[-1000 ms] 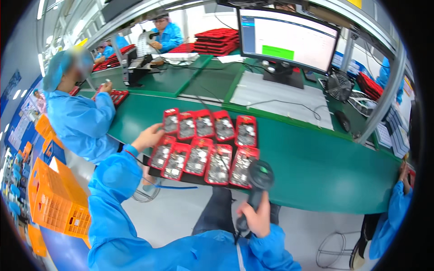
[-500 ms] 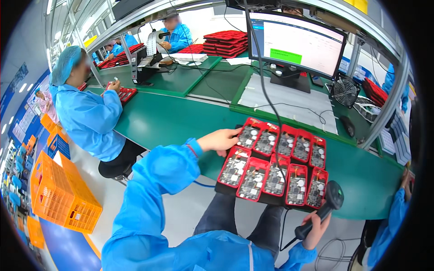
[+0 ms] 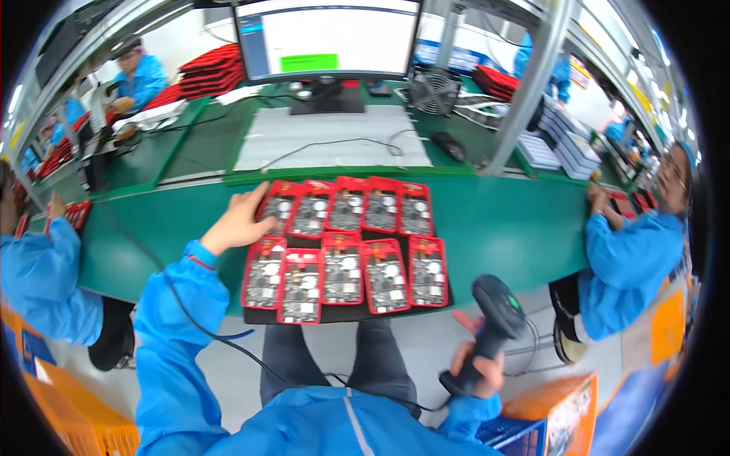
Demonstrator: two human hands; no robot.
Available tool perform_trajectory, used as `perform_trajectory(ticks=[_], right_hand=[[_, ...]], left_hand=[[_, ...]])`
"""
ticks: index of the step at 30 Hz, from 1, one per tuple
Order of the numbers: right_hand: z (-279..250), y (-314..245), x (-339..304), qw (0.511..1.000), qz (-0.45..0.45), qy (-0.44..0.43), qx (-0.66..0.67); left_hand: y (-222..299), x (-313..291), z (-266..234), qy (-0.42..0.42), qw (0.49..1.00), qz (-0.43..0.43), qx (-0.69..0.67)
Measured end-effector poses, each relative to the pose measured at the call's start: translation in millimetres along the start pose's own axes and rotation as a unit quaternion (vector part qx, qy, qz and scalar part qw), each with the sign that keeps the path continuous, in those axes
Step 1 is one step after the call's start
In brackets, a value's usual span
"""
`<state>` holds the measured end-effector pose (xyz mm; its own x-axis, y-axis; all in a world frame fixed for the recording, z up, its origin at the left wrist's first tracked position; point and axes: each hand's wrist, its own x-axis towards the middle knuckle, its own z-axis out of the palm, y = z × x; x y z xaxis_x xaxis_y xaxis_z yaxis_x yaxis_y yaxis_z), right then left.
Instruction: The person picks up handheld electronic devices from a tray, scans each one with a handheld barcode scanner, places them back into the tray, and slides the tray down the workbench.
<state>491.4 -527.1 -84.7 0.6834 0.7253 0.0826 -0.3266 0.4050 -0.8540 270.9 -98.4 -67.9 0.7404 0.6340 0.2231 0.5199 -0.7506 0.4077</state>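
My right hand is wrapped round the handle of a dark barcode scanner, held right of the tray and in front of the bench edge. A black tray overhangs the bench's near edge. On it lie two rows of red cases with circuit boards and silver discs showing inside. At the tray's far left corner is my left hand, fingers stretched out and thumb apart, touching the corner case. Whether any fingertip reaches under the tray is hidden.
Behind the green bench stand a monitor, a fan and a mouse. A metal post rises at the right. The scanner's cable crosses my lap. Co-workers sit left and right; orange crates are on the floor.
The view has swung to the right. My left hand has spread its fingers at the tray's corner. The scanner has tilted more upright, away from the cases, still in my right hand.
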Motion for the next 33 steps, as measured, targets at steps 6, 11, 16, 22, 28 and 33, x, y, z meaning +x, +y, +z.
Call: perform_trajectory(ticks=[6, 11, 16, 22, 28, 33], right_hand=[[-1, 39, 43, 0.986, 0.011, 0.038, -0.161], [6, 55, 55, 0.955, -0.029, 0.057, -0.288], [14, 37, 59, 0.952, -0.068, 0.018, -0.299], [2, 37, 47, 0.97, -0.016, 0.034, -0.242], [9, 17, 40, 0.996, 0.045, -0.063, -0.048], [30, 10, 47, 0.985, 0.065, -0.152, 0.05]], left_hand=[[20, 14, 7, -0.064, 0.994, 0.013, -0.087], [30, 33, 9, -0.081, 0.992, 0.014, -0.091], [34, 48, 17, -0.061, 0.997, 0.02, 0.032], [56, 69, 14, -0.068, 0.997, -0.021, 0.019], [64, 71, -3, -0.059, 0.997, -0.003, 0.054], [90, 54, -17, -0.118, 0.927, 0.039, -0.355]])
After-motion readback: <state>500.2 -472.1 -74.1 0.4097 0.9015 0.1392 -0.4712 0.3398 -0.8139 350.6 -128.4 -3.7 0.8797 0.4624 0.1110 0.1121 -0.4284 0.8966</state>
